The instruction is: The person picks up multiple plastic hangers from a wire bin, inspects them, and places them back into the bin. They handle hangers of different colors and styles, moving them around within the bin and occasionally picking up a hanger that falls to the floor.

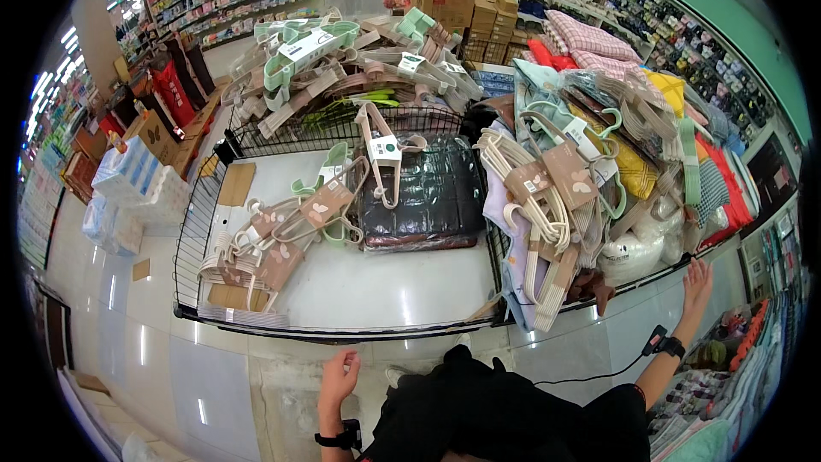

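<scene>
My left hand (pixel 340 373) hangs in front of the wire bin's front rim (pixel 359 335), holding nothing, its fingers loosely bent. Out to the right, my right hand (pixel 697 283) is raised with fingers spread near the right bin's edge, nothing in it. Inside the left bin, bundles of beige plastic hangers (pixel 276 263) with brown card sleeves lie beside a green hanger bundle (pixel 332 170). A dark quilted item in clear plastic (pixel 423 199) has a beige hanger pack (pixel 385 153) on top. More hanger bundles (pixel 545 192) are heaped over the right bin.
Behind are a tall hanger heap (pixel 359 70) and cardboard boxes (pixel 442 0). Pink checked cushions (pixel 593 35) top the right pile. Wrapped paper packs (pixel 131 199) stand on the left floor. Folded textiles (pixel 699 391) are close at my right. A cable (pixel 590 380) runs from my right wrist.
</scene>
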Motion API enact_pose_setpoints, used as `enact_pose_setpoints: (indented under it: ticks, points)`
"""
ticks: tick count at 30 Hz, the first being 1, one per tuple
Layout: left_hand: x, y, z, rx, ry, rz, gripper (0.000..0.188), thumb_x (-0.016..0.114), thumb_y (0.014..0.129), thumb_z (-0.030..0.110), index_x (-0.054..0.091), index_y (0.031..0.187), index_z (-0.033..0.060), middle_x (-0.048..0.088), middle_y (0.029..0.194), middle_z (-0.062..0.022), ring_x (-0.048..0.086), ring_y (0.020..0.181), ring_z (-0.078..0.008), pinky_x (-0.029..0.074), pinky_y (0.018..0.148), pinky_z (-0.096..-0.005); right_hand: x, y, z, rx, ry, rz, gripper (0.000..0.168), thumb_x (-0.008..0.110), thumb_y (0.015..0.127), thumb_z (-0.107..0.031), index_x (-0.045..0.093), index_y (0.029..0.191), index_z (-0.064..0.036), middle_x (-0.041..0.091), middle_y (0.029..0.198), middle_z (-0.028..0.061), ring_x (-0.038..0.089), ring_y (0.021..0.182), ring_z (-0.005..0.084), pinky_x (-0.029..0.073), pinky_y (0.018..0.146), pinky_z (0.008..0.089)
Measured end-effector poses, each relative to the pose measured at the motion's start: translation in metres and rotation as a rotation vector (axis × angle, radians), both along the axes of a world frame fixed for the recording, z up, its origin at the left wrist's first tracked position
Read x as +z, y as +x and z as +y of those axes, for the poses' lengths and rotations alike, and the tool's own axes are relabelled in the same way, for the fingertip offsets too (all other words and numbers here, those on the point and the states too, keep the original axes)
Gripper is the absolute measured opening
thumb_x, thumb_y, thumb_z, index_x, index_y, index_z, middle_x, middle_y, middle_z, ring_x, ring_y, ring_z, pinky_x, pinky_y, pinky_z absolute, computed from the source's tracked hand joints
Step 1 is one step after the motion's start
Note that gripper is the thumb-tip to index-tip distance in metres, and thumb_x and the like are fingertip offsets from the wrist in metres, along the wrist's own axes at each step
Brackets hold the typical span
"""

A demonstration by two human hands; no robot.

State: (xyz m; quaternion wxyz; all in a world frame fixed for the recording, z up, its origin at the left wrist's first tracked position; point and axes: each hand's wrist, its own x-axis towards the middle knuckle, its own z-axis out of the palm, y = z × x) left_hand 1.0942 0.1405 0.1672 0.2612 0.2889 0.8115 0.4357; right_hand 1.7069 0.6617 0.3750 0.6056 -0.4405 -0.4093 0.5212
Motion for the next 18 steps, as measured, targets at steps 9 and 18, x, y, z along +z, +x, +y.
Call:
enact_pose_setpoints:
  ticks: [9, 18]
  points:
    - [-0.012, 0.004, -0.011, -0.055, -0.114, 0.197, 0.029, 0.058, 0.084, 0.025, 0.059, 0.104, 0.0035, 0.065, 0.087, -0.0156, 0.063, 0.081, -0.0302, 0.05, 0.072, -0.0383, -0.008, -0.001, 0.0, 0.106, -0.001, -0.058, 0.049, 0.039, 0.095, -0.046, 0.046, 0.128, -0.01, 0.051, 0.13, 0.0044, 0.043, 0.117, 0.0166, 0.027, 0.098, 0.0349]
    - [-0.012, 0.016, -0.027, -0.082, -0.271, 0.158, 0.03, 0.056, 0.084, 0.027, 0.058, 0.105, 0.0055, 0.066, 0.088, -0.0129, 0.062, 0.084, -0.0321, 0.049, 0.071, -0.0401, -0.005, -0.042, -0.032, 0.32, -0.094, -0.308, 0.052, 0.038, 0.095, -0.046, 0.044, 0.132, -0.01, 0.049, 0.128, 0.0052, 0.044, 0.114, 0.0163, 0.028, 0.096, 0.0333]
